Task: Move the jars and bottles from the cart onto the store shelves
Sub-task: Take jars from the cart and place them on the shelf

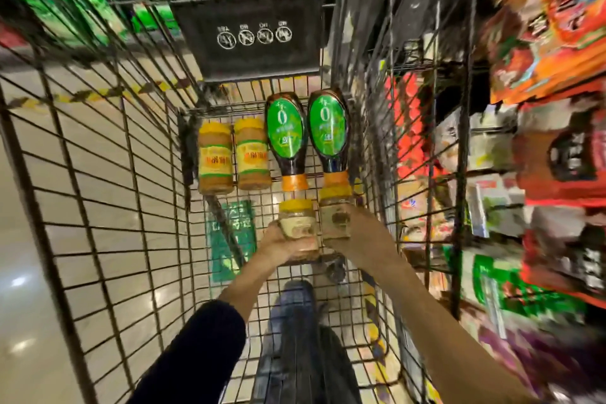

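**Cart interior: both hands on jars**

Left hand grips a yellow-lidded jar; right hand grips a second jar just beside it, near the cart floor's right edge. Two more jars and two green-labelled bottles lie at the far end (labels blurred, apparently identical pairs).

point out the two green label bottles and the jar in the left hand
left green-label bottle (286,128), head view, on its label
right green-label bottle (327,125), head view, on its label
jar in left hand (297,223), head view, on its label
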Motion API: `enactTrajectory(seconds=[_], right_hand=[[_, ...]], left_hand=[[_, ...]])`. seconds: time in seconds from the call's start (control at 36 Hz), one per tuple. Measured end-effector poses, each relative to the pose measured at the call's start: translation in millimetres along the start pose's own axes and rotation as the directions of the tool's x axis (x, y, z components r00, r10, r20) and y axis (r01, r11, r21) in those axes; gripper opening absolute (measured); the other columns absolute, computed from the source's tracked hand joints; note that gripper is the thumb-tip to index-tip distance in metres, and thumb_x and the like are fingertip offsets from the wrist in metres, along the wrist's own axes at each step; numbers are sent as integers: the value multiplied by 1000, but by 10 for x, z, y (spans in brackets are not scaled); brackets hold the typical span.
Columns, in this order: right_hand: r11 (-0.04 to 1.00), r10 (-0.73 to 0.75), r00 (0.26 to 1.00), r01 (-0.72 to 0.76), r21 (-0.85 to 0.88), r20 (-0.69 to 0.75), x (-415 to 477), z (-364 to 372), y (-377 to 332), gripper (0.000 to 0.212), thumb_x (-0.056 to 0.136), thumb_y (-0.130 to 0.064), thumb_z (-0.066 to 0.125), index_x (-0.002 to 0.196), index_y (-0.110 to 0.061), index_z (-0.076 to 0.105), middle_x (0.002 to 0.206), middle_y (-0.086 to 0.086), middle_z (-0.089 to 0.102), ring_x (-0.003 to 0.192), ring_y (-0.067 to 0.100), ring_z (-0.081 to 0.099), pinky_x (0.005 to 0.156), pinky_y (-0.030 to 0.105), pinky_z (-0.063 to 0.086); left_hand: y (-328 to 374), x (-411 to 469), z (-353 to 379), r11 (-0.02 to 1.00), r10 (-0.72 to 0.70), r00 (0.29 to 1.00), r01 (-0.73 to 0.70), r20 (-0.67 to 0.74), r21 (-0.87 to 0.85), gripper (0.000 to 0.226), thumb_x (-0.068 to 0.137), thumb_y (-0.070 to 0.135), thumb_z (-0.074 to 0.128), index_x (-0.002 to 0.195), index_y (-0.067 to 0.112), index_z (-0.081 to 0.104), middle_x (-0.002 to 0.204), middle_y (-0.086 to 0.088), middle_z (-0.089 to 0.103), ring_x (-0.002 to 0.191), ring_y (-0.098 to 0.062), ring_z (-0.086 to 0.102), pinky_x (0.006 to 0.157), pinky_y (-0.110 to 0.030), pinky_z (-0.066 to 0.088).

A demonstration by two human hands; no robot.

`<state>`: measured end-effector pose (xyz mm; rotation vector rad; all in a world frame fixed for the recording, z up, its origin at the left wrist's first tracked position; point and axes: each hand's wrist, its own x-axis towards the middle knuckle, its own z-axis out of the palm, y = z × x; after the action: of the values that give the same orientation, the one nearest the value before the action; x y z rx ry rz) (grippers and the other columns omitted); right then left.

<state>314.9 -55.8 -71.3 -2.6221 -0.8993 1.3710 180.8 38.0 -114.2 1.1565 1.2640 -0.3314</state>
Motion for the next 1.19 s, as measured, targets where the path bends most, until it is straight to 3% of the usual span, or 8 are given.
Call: enactTrajectory(seconds=[0.14, 0.39, 0.5, 0.67, 0.83, 0.94, 1.06, 1.19], right_hand=[[996, 83, 997, -83, 16, -4, 190, 132, 118, 57, 68, -45, 67, 117, -23, 49, 105, 3, 62, 96, 26, 63, 81, 40, 56], [985, 153, 988, -153, 78, -4, 294, 76, 58, 39, 81, -31, 70, 114, -14, 56, 106, 7, 64, 101, 25, 62, 87, 35, 51], [981, 175, 984, -178, 76, 42, 351, 108, 67, 50, 75, -36, 76, 115, -12, 58, 109, 8, 65, 102, 24, 61, 92, 36, 50], [911, 144, 977, -193, 365, 157, 421, 205, 55, 53, 74, -21, 78, 120, -11, 54, 108, 4, 58, 108, 20, 56, 90, 28, 43], [704, 104, 966, -240, 669, 237, 805, 660, 406, 93, 9, -50, 92, 93, -15, 71, 96, 8, 74, 92, 29, 70, 87, 50, 54], [660, 176, 968, -252, 708, 181, 690, 601, 332, 91, 13, -50, 91, 96, -18, 71, 97, 3, 74, 91, 24, 71, 87, 46, 55], [631, 233, 957, -282, 722, 170, 450, 425, 132, 67, 46, -29, 92, 107, -17, 67, 103, 2, 71, 96, 21, 68, 89, 41, 55], [600, 162, 961, -275, 751, 223, 191, 287, 20, 79, 40, -35, 89, 112, -15, 64, 103, 4, 71, 96, 20, 67, 93, 41, 53]], left_hand=[[3, -283, -193, 998, -4, 1000, 5, 6, -58, 39, 65, 9, 83, 94, 23, 61, 108, -8, 70, 99, -20, 66, 92, -36, 52], [93, -894, -647, 989, 49, 998, -56, -48, -140, 46, 65, 20, 82, 105, 22, 59, 98, 4, 70, 95, -9, 64, 71, -18, 47], [168, -1104, -752, 977, 105, 992, -115, -68, -180, 36, 70, 13, 79, 89, 32, 56, 71, 18, 68, 64, 17, 59, 55, -3, 45], [153, -1220, -851, 964, 86, 993, -104, -84, -245, 47, 55, 29, 79, 98, 31, 59, 90, 9, 73, 96, -7, 64, 72, -19, 45], [100, -1243, -890, 963, 99, 990, -122, -103, -241, 43, 61, 22, 79, 98, 31, 59, 82, 17, 73, 84, 6, 65, 61, -8, 46], [91, -1263, -895, 958, 107, 988, -132, -112, -254, 40, 67, 13, 78, 102, 23, 60, 79, 16, 74, 75, 7, 66, 53, -3, 46], [100, -1313, -924, 960, 111, 988, -134, -103, -247, 51, 64, 16, 79, 111, 18, 59, 88, 6, 74, 79, 0, 69, 58, -9, 50], [158, -1416, -956, 967, 101, 986, -129, -134, -221, 53, 56, 26, 82, 102, 26, 57, 93, 4, 72, 91, -9, 66, 72, -16, 49]])
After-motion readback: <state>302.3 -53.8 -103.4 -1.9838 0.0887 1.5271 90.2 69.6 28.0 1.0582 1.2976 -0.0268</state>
